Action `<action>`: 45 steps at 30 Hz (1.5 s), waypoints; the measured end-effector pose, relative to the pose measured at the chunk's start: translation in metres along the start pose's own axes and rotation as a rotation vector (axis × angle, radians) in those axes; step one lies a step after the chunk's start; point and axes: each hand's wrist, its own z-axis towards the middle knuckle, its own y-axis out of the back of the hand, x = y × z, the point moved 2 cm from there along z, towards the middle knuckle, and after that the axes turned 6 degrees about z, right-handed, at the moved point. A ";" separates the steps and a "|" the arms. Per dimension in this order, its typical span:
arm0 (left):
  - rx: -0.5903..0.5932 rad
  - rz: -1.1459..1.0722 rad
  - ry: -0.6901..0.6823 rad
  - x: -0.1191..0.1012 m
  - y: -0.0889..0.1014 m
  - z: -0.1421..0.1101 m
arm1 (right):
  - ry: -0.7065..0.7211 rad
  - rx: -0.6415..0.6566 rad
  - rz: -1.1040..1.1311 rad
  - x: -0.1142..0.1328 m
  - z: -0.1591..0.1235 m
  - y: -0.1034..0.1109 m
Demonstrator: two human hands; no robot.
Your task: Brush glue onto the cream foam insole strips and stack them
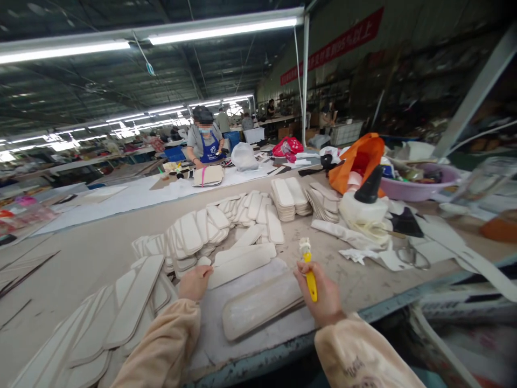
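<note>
My right hand (pixel 323 296) is closed around a yellow-handled brush (pixel 309 272), its glue-clotted head pointing up and away from me. My left hand (pixel 195 282) is curled on the near end of a long pale insole piece (pixel 238 267), one of a few lying side by side. In front of both hands a flat stack of rounded insole boards (pixel 260 306) rests on a grey work mat (pixel 250 334) at the table's near edge. Both sleeves are peach-coloured.
Piles of cream insole pieces (pixel 202 231) cover the table middle, more fan out at the near left (pixel 121 312). A white glue bottle with black nozzle (pixel 365 205), scissors (pixel 412 256), an orange bag (pixel 357 159) and a pink basin (pixel 420 183) sit right. A person in a blue apron (pixel 205 143) works opposite.
</note>
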 end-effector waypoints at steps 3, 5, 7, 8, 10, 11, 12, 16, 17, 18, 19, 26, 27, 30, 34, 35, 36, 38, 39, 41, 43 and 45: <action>0.022 0.103 -0.025 0.004 -0.006 -0.001 | 0.001 0.030 -0.013 0.002 0.000 0.003; 0.031 0.197 -0.057 0.007 -0.009 -0.001 | 0.002 0.038 -0.009 0.004 0.001 0.004; 0.043 0.296 -0.109 0.009 -0.012 0.000 | 0.010 0.037 -0.001 0.005 0.001 0.005; 0.051 0.333 -0.136 0.010 -0.013 0.001 | 0.011 0.037 0.001 0.006 0.001 0.005; 0.062 0.367 -0.163 0.011 -0.013 0.003 | 0.015 0.042 -0.001 0.005 0.001 0.005; 0.064 0.362 -0.171 0.011 -0.013 0.004 | 0.018 0.043 -0.003 0.004 0.001 0.005; 0.062 0.348 -0.183 0.011 -0.013 0.004 | 0.021 0.042 -0.007 0.004 0.001 0.005; 0.040 0.244 -0.317 0.009 -0.012 0.001 | 0.027 0.035 -0.013 0.002 0.001 0.006; 0.025 0.222 -0.358 0.009 -0.012 -0.001 | 0.032 0.043 -0.008 0.002 0.000 0.006; 0.006 0.208 -0.394 0.010 -0.013 -0.003 | 0.039 0.047 0.000 0.002 0.000 0.006; -0.017 0.196 -0.429 0.011 -0.015 -0.004 | 0.050 0.048 0.006 0.002 -0.001 0.006; -0.002 0.143 -0.537 0.018 -0.029 0.002 | 0.093 0.031 0.012 -0.006 -0.002 -0.002; 0.016 0.136 -0.538 0.019 -0.028 0.003 | 0.094 0.025 0.010 -0.006 -0.002 -0.002; 0.079 0.109 -0.548 0.020 -0.024 0.007 | 0.104 0.013 0.016 -0.006 -0.003 -0.002; 0.122 0.048 -0.544 0.024 -0.020 0.009 | 0.099 0.028 0.015 -0.002 -0.003 0.001; 0.132 0.031 -0.543 0.024 -0.020 0.009 | 0.095 0.031 0.013 -0.001 -0.003 0.002; 0.136 0.015 -0.542 0.025 -0.020 0.010 | 0.092 0.034 0.013 0.000 -0.002 0.003; 0.102 -0.005 -0.545 0.024 -0.016 0.010 | 0.092 0.031 0.018 0.001 -0.002 0.005; 0.050 -0.004 -0.538 0.023 -0.012 0.010 | 0.093 0.026 0.022 0.002 -0.002 0.006; -0.111 0.025 -0.489 0.019 0.005 0.009 | 0.089 0.012 0.031 0.003 -0.003 0.008; -0.289 0.061 -0.406 0.013 0.030 0.005 | 0.073 -0.011 0.048 0.004 -0.002 0.011; -0.364 0.042 -0.357 0.002 0.056 -0.002 | 0.039 -0.025 0.101 0.006 -0.001 0.013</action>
